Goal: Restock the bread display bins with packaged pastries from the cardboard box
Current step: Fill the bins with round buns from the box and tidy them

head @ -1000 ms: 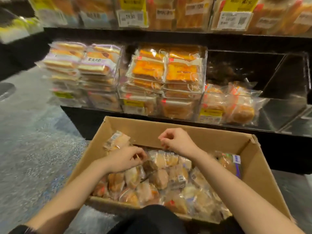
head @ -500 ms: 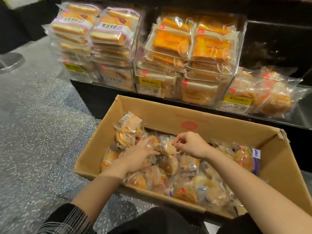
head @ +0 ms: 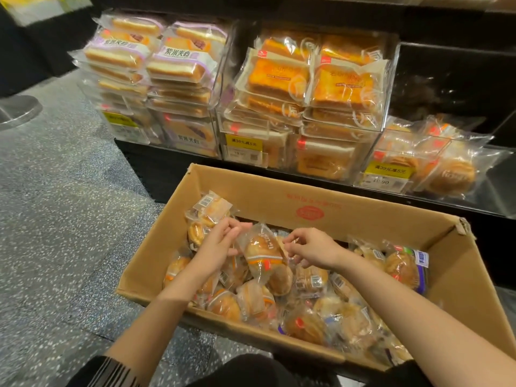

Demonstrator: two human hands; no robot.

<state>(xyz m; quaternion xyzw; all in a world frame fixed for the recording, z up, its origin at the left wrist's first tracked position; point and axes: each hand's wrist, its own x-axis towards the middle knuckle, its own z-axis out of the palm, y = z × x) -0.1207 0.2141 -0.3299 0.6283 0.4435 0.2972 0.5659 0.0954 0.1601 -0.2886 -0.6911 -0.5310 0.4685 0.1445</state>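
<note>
An open cardboard box (head: 251,196) on the floor holds several clear-wrapped round pastries (head: 307,322). One pastry packet (head: 261,254) with an orange band stands raised above the pile between my hands. My left hand (head: 219,244) pinches its upper left corner with curled fingers. My right hand (head: 314,248) has its fingers curled at the packet's right edge and seems to pinch the wrapper there. Behind the box, a low clear display bin (head: 391,174) at the right holds a few similar round pastries.
Clear bins of orange toast packs (head: 310,82) and purple-label sandwich bread (head: 156,68) stand full on the black shelf (head: 156,163) behind the box. Speckled grey floor (head: 61,219) lies to the left, with a metal stand base (head: 16,110) at the far left.
Both hands have lifted one pastry packet out of the pile and hold it up between them. The camera has tilted down and moved closer to the box.
</note>
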